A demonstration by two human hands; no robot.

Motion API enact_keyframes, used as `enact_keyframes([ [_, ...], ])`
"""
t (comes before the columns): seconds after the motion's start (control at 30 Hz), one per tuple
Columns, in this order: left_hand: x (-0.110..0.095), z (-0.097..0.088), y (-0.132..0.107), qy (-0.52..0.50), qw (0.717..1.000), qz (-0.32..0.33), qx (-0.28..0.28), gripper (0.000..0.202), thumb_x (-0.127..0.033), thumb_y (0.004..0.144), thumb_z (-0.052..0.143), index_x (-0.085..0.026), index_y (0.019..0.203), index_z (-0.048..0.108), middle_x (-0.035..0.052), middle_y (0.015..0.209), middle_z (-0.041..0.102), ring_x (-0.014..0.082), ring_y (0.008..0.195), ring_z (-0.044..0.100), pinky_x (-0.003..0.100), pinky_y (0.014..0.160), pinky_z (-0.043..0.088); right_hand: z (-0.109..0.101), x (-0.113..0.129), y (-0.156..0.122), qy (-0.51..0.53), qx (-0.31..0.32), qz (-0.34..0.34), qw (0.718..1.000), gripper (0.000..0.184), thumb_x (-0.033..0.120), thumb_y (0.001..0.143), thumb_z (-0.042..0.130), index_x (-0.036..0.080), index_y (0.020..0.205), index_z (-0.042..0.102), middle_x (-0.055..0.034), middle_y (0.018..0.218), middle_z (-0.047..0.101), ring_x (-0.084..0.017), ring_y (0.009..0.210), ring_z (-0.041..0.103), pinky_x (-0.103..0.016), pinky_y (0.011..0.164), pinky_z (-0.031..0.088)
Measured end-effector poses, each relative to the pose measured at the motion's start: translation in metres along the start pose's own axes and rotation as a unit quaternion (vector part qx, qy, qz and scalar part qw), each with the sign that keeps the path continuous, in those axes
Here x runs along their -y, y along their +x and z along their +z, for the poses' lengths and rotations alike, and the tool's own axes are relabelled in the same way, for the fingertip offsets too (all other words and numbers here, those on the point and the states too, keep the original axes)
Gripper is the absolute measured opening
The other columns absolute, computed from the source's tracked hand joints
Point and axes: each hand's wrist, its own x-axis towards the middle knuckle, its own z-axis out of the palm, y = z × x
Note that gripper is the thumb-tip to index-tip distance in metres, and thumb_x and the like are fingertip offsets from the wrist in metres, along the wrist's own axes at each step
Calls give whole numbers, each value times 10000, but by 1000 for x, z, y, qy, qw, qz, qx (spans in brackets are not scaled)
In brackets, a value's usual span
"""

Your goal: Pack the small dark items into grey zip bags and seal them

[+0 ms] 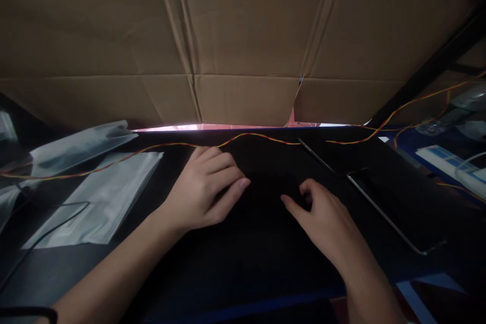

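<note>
My left hand (pixel 207 190) rests on the black table surface (pixel 243 263), fingers curled and held together, tips pointing right. My right hand (pixel 322 215) lies a little to its right, thumb stretched towards the left hand and fingers curled under. The patch between the two hands is very dark. Whether either hand holds anything there cannot be made out. A thin red-and-yellow wire (pixel 246 135) runs across the table just beyond the left hand's knuckles.
A cardboard wall (pixel 243 35) stands close behind the table. Silver foil bags (pixel 94 197) and a black cable (pixel 45 228) lie at the left. A flat dark slab with a silver edge (pixel 395 207) and a thin rod (pixel 317 157) lie at the right. A power strip (pixel 448 162) sits further right.
</note>
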Motion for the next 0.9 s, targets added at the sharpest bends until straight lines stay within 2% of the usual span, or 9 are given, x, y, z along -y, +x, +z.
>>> enact_keyframes([
  [0.13,7,-6,-1,-8,997,-64,-33,298,-241,1076,529,-187,861,729,37,810,669,207,774,559,397,746,385,-6,9,4,17,-35,-14,999,215,415,905,702,284,963,542,-6,797,703,-268,692,720,-360,577,483],
  [0.27,11,-9,-1,-37,991,-108,-68,308,-252,1079,536,-186,860,741,22,794,640,190,761,591,368,730,413,-18,20,0,16,-124,-93,988,217,288,908,686,285,1056,527,-44,974,704,-287,845,732,-403,688,535],
  [0.37,11,-9,0,-64,986,-132,-75,298,-248,1078,548,-181,862,743,23,819,655,183,789,618,347,743,444,-11,49,-12,-5,-156,-177,972,262,160,890,657,272,1085,524,-94,1086,677,-328,977,701,-474,789,564],
  [0.47,10,-8,0,-81,983,-147,-78,305,-257,1080,550,-177,857,742,20,820,650,172,781,620,328,738,460,13,88,-29,-31,-96,-256,961,335,77,838,708,246,1081,551,-121,1059,667,-364,947,680,-570,810,588],
  [0.53,10,-9,0,-87,980,-160,-78,313,-265,1083,546,-180,855,743,14,816,645,163,772,621,313,725,463,30,108,-37,-27,-40,-293,955,241,190,910,748,217,1085,584,-151,1045,666,-377,927,677,-589,776,603],
  [0.6,13,-9,1,-93,976,-179,-83,323,-272,1088,542,-185,846,739,5,807,643,155,762,620,300,707,460,38,116,-40,45,13,-306,951,286,322,965,754,183,1165,605,-158,1088,680,-358,950,686,-570,796,625],
  [0.77,18,-12,1,-92,968,-211,-103,352,-306,1091,540,-192,817,731,-8,757,628,148,699,591,297,649,428,8,87,-22,245,96,-293,919,95,227,1085,575,258,1098,664,-44,1142,704,-217,1057,690,-380,938,600],
  [0.83,19,-14,1,-88,970,-208,-94,364,-316,1088,539,-194,802,727,-9,742,623,148,685,587,298,639,422,-13,71,-9,268,66,-287,917,139,215,1087,566,280,1078,689,-26,1105,706,-198,1032,690,-342,908,583],
  [0.9,19,-16,1,-88,972,-203,-82,373,-314,1088,539,-193,776,705,-14,726,611,139,664,575,293,634,420,-29,62,4,262,-16,-284,922,123,230,1080,596,285,1054,703,-23,1072,705,-196,1005,687,-337,879,567],
])
